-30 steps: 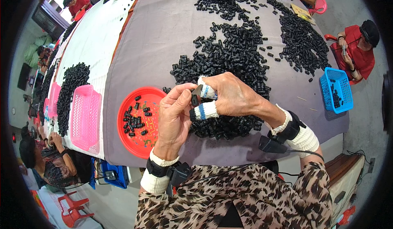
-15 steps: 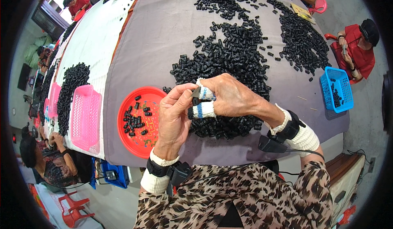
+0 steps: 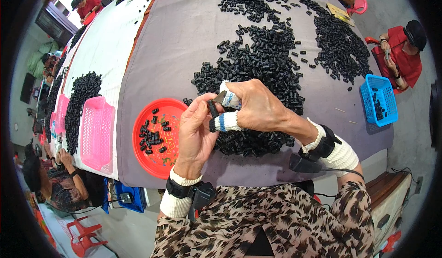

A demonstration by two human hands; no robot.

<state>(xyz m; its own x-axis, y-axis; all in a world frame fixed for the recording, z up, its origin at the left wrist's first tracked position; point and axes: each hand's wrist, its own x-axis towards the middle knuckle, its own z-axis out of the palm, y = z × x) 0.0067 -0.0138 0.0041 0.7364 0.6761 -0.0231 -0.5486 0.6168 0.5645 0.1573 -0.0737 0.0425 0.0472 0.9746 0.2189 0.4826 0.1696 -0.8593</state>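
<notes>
Grey table (image 3: 161,50), black pile (image 3: 258,64). Left of pile, red plate (image 3: 175,108); right, blue basket (image 3: 391,105). Near side: left hand (image 3: 195,129) pinching black piece (image 3: 212,109); right hand (image 3: 262,106) gripping blade (image 3: 221,96), partly hiding pile.

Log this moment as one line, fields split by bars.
left hand: pinching black piece | right hand: gripping small blade at the piece | red plate: holds loose black pieces | black pile: beyond hands

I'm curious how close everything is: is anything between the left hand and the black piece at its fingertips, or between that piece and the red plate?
Nothing visible separates the left hand from the black piece it pinches. Toward the red plate, the left hand itself stands between.
</notes>
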